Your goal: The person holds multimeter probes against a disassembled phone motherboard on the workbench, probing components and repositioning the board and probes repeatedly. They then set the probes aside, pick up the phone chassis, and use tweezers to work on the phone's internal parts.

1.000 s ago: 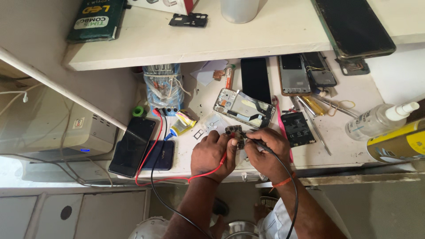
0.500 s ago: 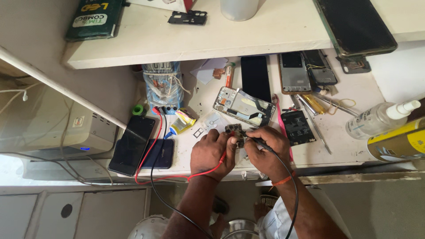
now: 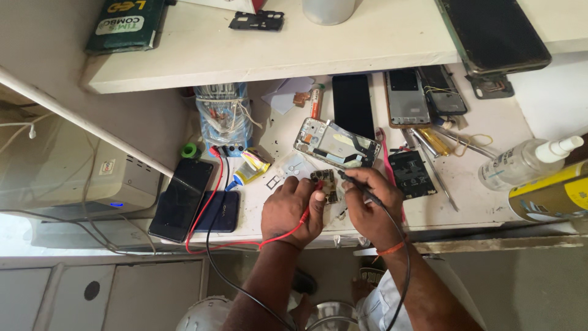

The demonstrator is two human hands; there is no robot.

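The small dark circuit board lies on the white worktable, just in front of the opened silver phone frame. The left hand is closed around the thin red test probe and its tip meets the left side of the board. The right hand is closed around the thin black test probe, whose tip comes to the right side of the board. The red wire and the black wire run away to the left of the board, past the black phone lying face up.

To do this step well, I think each tip must rest on one contact only, both wrists leaning on the table edge so the tips do not slide, and the board must not shift.

Against the earlier frame, both hands stay at the same place on the board; the fingers are only a little changed, and the view is slightly turned
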